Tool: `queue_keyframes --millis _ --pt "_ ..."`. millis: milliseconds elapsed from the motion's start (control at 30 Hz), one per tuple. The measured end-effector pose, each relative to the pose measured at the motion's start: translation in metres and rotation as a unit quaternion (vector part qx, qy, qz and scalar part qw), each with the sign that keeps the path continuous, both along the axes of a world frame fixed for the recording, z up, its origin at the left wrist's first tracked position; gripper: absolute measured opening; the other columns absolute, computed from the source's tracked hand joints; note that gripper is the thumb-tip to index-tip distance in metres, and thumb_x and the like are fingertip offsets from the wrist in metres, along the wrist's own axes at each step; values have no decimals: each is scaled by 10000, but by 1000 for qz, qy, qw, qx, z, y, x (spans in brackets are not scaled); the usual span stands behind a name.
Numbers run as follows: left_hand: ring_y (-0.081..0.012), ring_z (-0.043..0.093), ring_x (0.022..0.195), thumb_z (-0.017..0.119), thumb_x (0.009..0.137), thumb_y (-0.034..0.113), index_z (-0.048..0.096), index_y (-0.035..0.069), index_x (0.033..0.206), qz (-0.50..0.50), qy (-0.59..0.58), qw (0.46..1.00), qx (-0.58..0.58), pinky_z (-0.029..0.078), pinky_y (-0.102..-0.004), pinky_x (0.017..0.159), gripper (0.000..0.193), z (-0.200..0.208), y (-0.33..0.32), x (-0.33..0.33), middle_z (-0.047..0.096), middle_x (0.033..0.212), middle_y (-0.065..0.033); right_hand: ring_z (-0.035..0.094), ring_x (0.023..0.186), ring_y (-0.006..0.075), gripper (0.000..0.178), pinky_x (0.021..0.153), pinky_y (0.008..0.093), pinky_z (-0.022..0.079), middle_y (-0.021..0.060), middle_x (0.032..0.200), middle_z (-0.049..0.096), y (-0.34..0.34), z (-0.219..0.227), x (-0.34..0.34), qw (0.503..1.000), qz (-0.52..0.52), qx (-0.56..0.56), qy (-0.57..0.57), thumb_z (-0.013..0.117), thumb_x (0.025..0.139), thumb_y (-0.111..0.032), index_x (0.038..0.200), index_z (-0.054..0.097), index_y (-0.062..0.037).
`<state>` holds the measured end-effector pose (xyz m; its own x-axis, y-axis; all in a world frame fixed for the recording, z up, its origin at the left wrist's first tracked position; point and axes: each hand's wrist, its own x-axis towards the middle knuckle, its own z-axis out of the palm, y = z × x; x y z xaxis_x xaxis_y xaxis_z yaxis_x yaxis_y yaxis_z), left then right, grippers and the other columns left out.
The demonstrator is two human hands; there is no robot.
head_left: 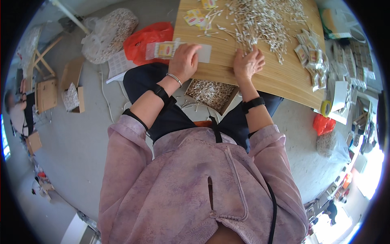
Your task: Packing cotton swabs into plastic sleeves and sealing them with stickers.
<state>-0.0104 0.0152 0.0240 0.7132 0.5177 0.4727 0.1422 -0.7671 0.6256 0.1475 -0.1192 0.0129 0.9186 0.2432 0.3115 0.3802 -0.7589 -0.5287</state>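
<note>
Apparently gathering cotton swabs (266, 18) piled at one o'clock, a worker is placing the right hand (248, 64) at their edge, the left hand (184, 62) at an eleven-o'clock packet (164, 50), both grips' closure indiscernible, a neat bunch probably being needed next.

Left hand (185, 61), swab packet (165, 50), right hand (247, 64), swabs (260, 24)

Red plastic bag (140, 44), upper left. Crossed wooden legs (42, 59), open cardboard carton (72, 74) and pale cord (104, 97) on floor, left. Yellow tape roll (326, 108), right; smaller red bag (323, 124) below it. Co-worker (18, 114), far left edge.
</note>
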Motion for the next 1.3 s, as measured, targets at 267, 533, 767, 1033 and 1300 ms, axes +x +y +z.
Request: queue_keyframes --millis 267,533,767,1033,1300 --pt "-303 515 1045 621 762 24 547 72 1096 -49 61 995 56 427 -411 908 346 -8 -20 8 553 1083 -93 442 1041 301 191 922 461 308 72 1055 528 -2 -7 -11 995 100 -15 -23 606 809 -188 993 619 -138" --pt "-307 412 1233 636 764 53 486 92 1241 -7 60 996 59 332 -425 1044 501 -5 -22 8 449 1307 -108 486 977 279 167 889 438 350 37 979 545 -5 -5 -34 973 223 27 -51 650 781 -152 945 671 -179" --pt "-276 376 1282 626 805 141 522 98 1214 -40 120 987 103 256 -465 1104 424 -17 -15 6 434 1339 -97 484 1022 281 204 904 436 350 39 1046 555 -5 4 -36 949 312 28 -45 665 772 -164 967 698 -213" --pt "-305 395 1258 656 774 133 581 92 1075 -18 89 992 93 268 -470 1096 313 -15 -20 7 447 1307 -123 470 1055 283 209 939 454 317 65 1032 569 18 4 -20 950 308 28 -44 691 752 -260 943 701 -174" --pt "-329 397 1234 694 720 130 571 90 914 -8 56 994 97 298 -483 1082 233 -21 -21 8 454 1261 -143 457 1059 291 250 946 432 300 77 1024 570 68 21 -16 967 248 -59 27 693 720 -281 929 697 -144"
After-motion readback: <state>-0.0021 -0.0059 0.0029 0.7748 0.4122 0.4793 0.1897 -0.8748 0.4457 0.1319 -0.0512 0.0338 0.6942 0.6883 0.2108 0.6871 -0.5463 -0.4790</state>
